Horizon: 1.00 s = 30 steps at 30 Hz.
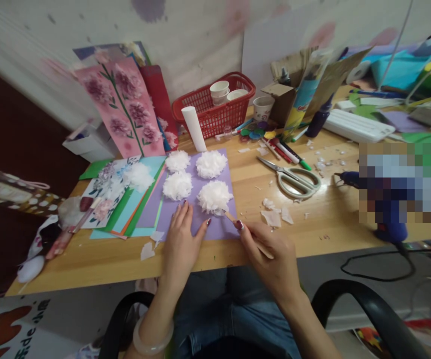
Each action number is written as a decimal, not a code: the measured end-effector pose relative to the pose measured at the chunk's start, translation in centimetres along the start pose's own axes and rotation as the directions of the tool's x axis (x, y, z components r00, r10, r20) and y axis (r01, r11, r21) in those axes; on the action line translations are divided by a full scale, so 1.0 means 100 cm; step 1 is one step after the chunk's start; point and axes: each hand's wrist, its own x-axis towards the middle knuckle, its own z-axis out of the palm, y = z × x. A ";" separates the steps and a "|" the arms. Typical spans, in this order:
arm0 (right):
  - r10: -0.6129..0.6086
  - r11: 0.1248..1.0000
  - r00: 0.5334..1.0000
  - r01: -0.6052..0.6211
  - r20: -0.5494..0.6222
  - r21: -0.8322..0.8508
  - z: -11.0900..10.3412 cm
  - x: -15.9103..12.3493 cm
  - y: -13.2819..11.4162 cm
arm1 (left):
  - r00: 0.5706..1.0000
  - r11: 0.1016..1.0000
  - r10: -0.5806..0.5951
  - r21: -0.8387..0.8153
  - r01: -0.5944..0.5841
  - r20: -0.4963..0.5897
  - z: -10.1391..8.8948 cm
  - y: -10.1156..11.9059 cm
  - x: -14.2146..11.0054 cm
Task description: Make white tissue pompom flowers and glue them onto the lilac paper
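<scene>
Several fluffy white paper flowers point(214, 196) sit on a sheet of purple paper point(220, 232) at the table's front. My left hand point(181, 237) rests on that sheet with its fingers stretched out, just below the flowers, holding nothing. In my right hand point(269, 252) a thin wooden stick point(230, 216) is pinched between thumb and finger. The stick's far tip reaches the lower edge of the nearest right flower; whether it goes under the petals is hidden.
Scissors point(293, 177) lie right of the paper, near white scraps point(271, 218). A blue glue gun point(387, 214) stands at the right edge, partly pixelated. Behind are a white paper roll point(194, 129), a red basket point(215, 119) and markers point(288, 152). Coloured sheets point(140, 214) and a pink flower picture point(120, 107) occupy the left.
</scene>
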 end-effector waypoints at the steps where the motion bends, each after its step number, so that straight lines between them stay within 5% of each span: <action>1: 0.014 1.000 1.000 -0.014 -0.013 0.003 -0.001 -0.002 0.000 | 1.000 1.000 0.002 0.000 -0.002 -0.003 0.000 0.000 0.000; 8: 0.032 0.999 0.996 -0.034 -0.085 -0.019 -0.001 -0.004 -0.001 | 1.000 1.000 0.000 -0.018 0.000 -0.010 0.003 -0.003 0.000; 12: -0.025 0.997 1.000 0.024 -0.018 -0.073 0.003 0.002 -0.002 | 1.000 1.000 -0.004 -0.031 0.003 -0.021 0.001 -0.003 0.000; 19: 0.039 0.999 0.996 -0.038 -0.079 0.013 -0.009 0.001 -0.004 | 0.995 0.996 -0.032 -0.075 0.039 0.097 -0.014 -0.013 0.009; 30: 0.113 0.984 0.990 -0.100 -0.088 0.148 -0.007 0.007 0.001 | 0.977 0.996 0.077 -0.060 -0.067 0.198 -0.028 -0.023 0.009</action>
